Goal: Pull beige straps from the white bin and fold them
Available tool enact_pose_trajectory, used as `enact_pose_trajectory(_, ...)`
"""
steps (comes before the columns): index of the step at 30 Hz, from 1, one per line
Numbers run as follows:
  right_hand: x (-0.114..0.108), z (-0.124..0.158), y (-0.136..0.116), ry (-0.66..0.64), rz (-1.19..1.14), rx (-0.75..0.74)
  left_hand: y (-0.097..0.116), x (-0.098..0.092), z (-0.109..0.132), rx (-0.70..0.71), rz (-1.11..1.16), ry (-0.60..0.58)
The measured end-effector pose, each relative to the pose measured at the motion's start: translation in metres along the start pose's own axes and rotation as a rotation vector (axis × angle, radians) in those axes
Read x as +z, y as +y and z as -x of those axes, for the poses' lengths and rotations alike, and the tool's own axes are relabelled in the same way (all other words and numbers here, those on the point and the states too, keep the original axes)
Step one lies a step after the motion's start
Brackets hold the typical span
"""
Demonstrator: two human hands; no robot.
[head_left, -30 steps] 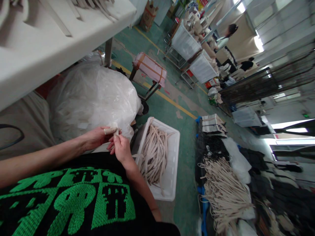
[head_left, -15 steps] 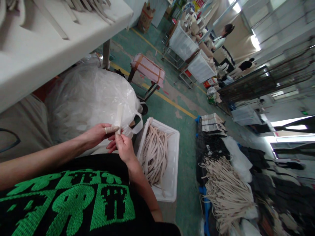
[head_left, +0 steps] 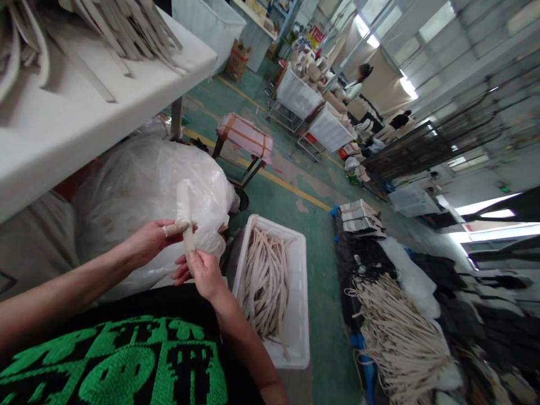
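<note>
White plastic crate point(head_left: 300, 304), just R of hands: holds many cream fabric straps point(head_left: 265, 284), loosely piled, mostly lengthwise. Clear plastic bag point(head_left: 139, 191) behind hands, bulging, pale contents, hard to make out. White table top point(head_left: 84, 135) upper L, w/ more cream strips point(head_left: 118, 22) lying on it. Single cream strap point(head_left: 184, 211) held in front of bag, just L of crate; long axis near-vertical, slight tilt, free end up. L hand point(head_left: 149, 243): fingers closed, pinching strap near mid-length. R hand point(head_left: 202, 275): fingers closed, gripping lower end.
</note>
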State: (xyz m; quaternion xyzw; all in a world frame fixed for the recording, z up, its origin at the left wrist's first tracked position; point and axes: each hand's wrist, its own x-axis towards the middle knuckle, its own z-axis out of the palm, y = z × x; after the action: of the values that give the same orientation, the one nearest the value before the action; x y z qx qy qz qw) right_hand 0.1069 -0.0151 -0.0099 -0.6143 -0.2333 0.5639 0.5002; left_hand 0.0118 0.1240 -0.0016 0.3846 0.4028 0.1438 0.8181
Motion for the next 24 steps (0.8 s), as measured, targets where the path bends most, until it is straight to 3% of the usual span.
enact_pose_trajectory(4,0.001,0.001,-0.002,0.045,0.015,-0.022,0.001,-0.001,0.001,-0.072,0.024,-0.007)
enact_pose_trajectory(9,-0.001,-0.004,0.0,0.075,0.079,-0.054,-0.004,-0.003,0.001,0.002,-0.028,-0.034)
enact_pose_trajectory(13,0.0,0.001,0.005,0.363,0.465,-0.278,-0.012,-0.007,-0.003,0.025,-0.096,0.054)
enact_pose_trajectory(15,0.0,0.003,0.004,0.439,0.704,-0.347,-0.017,-0.008,-0.004,0.004,-0.096,0.085)
enact_pose_trajectory(19,-0.002,0.005,-0.001,0.383,0.948,-0.336,-0.022,-0.003,0.001,0.018,-0.179,0.087)
enact_pose_trajectory(24,-0.009,0.002,0.003,0.395,0.832,-0.25,-0.013,0.002,0.012,0.067,-0.286,-0.019)
